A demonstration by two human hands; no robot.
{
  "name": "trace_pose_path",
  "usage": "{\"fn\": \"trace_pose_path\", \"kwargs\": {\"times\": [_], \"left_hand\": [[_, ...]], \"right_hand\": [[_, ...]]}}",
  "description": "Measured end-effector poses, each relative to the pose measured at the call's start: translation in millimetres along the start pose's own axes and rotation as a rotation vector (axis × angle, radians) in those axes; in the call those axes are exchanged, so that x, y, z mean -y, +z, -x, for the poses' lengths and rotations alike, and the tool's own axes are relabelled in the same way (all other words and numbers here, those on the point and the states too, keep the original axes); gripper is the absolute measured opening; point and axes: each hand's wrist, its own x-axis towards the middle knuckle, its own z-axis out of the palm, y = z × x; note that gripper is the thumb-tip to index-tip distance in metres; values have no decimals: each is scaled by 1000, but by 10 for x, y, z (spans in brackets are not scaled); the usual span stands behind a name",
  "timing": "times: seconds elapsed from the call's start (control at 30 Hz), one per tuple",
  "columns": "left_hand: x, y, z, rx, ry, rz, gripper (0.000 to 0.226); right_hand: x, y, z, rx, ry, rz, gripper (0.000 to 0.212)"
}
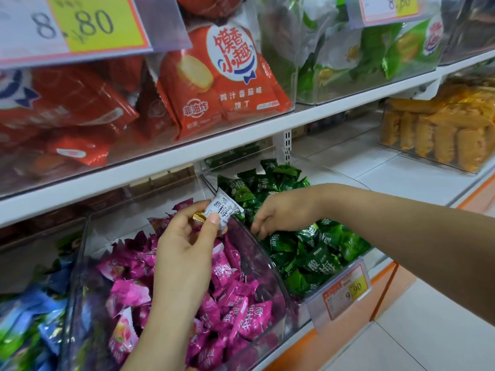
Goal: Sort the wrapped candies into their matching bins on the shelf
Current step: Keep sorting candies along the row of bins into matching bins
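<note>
My left hand (184, 245) pinches a white wrapped candy (223, 208) with a gold end, held above the clear bin (270, 266) full of pink candies (233, 298). My right hand (281, 212) reaches into the neighbouring bin of green candies (316, 253), its fingers curled down among the wrappers; whether they grip one is hidden. A bin of blue candies (37, 311) stands at the far left.
Above, a white shelf (187, 153) carries clear boxes of red snack packs (222, 84) and green packs (375, 49). Yellow snacks (439, 129) fill a box at the right. A price tag (345, 290) hangs on the green bin's front. The floor lies lower right.
</note>
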Motion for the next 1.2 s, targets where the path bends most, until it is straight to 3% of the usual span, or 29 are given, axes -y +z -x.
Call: {"fn": "trace_pose_path", "kwargs": {"times": [0.17, 0.47, 0.83, 1.0, 1.2], "left_hand": [[28, -17, -24, 5, 4, -3, 19], [24, -32, -9, 16, 11, -24, 16], [-1, -19, 13, 15, 28, -21, 17], [-4, -15, 23, 16, 34, -2, 19], [-6, -4, 28, 17, 51, 6, 18]], "right_hand": [[50, 30, -199, 128, 101, 11, 34], [-74, 118, -306, 8, 142, 0, 44], [0, 204, -371, 54, 203, -47, 38], [-32, 196, -401, 65, 172, -382, 49], [-69, 226, -473, 109, 95, -537, 97]]}}
